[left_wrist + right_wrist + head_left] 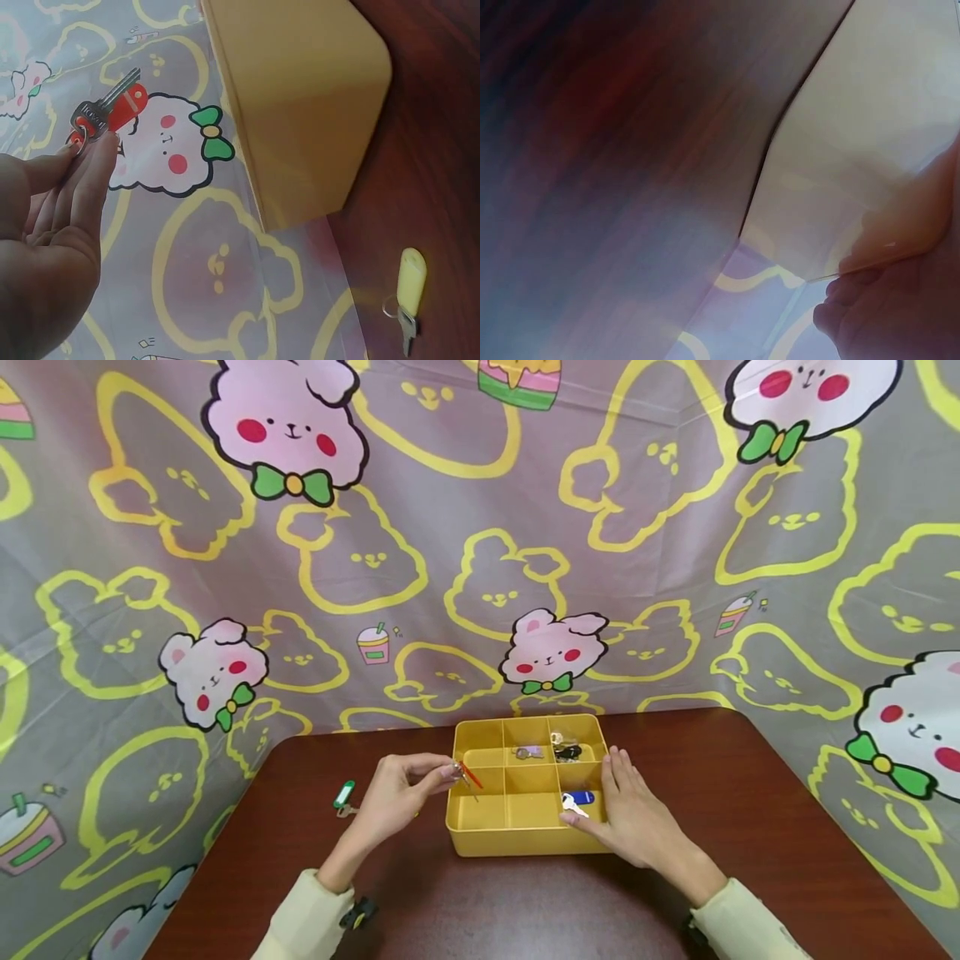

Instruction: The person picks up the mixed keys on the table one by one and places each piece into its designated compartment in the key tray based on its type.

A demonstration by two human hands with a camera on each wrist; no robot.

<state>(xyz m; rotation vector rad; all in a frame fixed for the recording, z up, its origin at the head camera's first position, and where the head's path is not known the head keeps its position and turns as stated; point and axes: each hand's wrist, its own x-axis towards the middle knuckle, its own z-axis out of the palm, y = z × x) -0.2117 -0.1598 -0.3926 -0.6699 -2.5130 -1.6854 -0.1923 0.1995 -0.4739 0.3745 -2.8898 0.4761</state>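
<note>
Sleeves (pixel 300 920) up front, your left hand's (pixel 393 797) got its fingers pinched on a key (pixel 112 99) by the box (pixel 525 842), and your right hand (pixel 643 820) rests straight fingers along the other side.

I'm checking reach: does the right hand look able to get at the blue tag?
Probably yes: the right hand is at the yellow box's edge, thumb near the blue tag, whose compartment is open above.

Left hand (pixel 399 792) pinches; right hand (pixel 637 817) is outstretched.
</note>
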